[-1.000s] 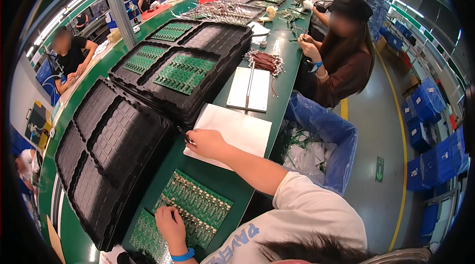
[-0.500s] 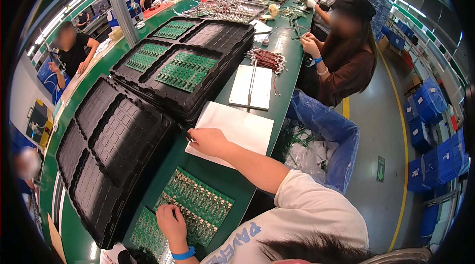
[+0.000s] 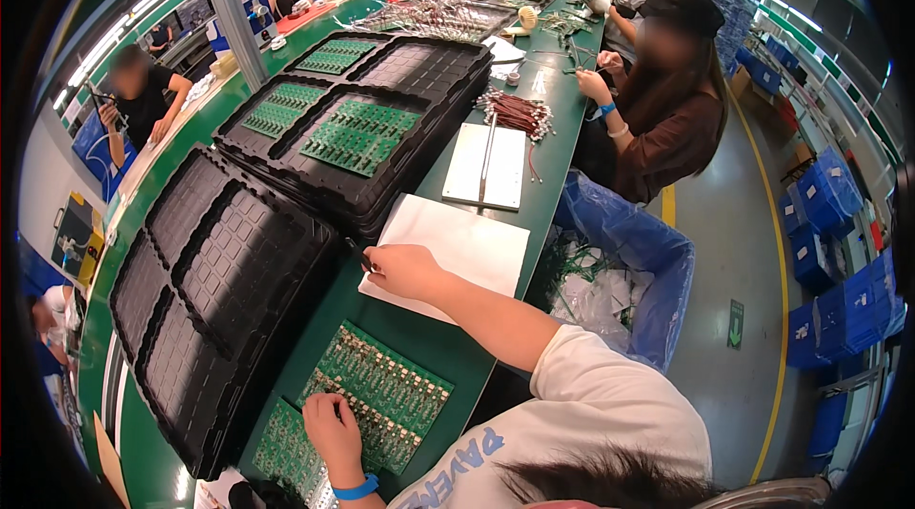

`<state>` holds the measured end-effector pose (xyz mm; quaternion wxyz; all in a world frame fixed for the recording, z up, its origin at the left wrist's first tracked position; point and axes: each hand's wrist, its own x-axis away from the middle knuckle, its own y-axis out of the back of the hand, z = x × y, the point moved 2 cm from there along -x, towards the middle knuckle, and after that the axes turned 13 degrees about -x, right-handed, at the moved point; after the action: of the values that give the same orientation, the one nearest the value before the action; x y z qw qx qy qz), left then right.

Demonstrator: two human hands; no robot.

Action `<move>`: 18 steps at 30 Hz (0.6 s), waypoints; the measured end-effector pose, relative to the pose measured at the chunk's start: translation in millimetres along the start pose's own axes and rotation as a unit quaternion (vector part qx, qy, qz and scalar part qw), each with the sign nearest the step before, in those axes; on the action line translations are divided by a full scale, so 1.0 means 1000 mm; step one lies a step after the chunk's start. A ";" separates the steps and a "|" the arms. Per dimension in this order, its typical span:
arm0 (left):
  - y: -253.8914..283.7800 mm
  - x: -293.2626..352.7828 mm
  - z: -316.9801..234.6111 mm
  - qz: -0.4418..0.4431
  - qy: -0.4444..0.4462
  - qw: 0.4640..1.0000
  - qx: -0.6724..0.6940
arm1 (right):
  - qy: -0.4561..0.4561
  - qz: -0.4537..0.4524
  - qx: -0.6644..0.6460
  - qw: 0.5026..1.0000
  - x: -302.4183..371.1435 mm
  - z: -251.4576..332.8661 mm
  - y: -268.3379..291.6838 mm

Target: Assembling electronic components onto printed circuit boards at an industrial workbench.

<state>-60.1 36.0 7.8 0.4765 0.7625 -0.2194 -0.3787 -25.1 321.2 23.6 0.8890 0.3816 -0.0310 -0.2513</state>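
Note:
My left hand [image 3: 334,430], with a blue band at its wrist, rests on green circuit boards [image 3: 412,395] lined with small pale parts. Its fingers are curled together, and whatever may be in them is hidden. A second green board section [image 3: 284,440] lies beside that hand, on the left. Over a white paper sheet [image 3: 467,247], my right hand [image 3: 405,273] is closed round a dark, slim pen-like tool [image 3: 356,249]. The tool's tip points away toward the black trays, and its exact kind is unclear.
Left stands an unfilled black compartment tray [image 3: 229,252]; beyond it, another tray [image 3: 419,71] holds green boards. Farther along the bench are a white plate [image 3: 484,171] and red-brown wires [image 3: 515,115]. A blue lined bin [image 3: 667,290] stands right. A co-worker [image 3: 658,128] sits beyond.
Both my hands stay almost in place. The co-worker on the right has drawn their hands apart. Across the bench, a person on the left has raised a hand.

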 end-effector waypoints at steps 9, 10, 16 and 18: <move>0.005 0.001 -0.004 -0.014 0.000 1.000 -0.011 | 0.042 -0.066 -0.018 0.997 0.004 0.002 0.000; 0.004 0.003 -0.003 -0.020 -0.005 1.000 -0.012 | 0.006 -0.028 0.029 0.999 0.002 0.002 0.000; -0.015 0.003 -0.013 -0.034 -0.005 0.999 0.008 | 0.031 -0.056 -0.015 0.998 0.013 -0.027 0.007; -0.018 0.002 -0.014 -0.035 -0.005 0.999 0.007 | 0.011 -0.038 -0.003 0.999 0.012 -0.024 0.015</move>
<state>-48.1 50.9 -5.1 0.4565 0.7710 -0.1975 -0.3977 -2.2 340.4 15.3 0.8800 0.3828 -0.0060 -0.2810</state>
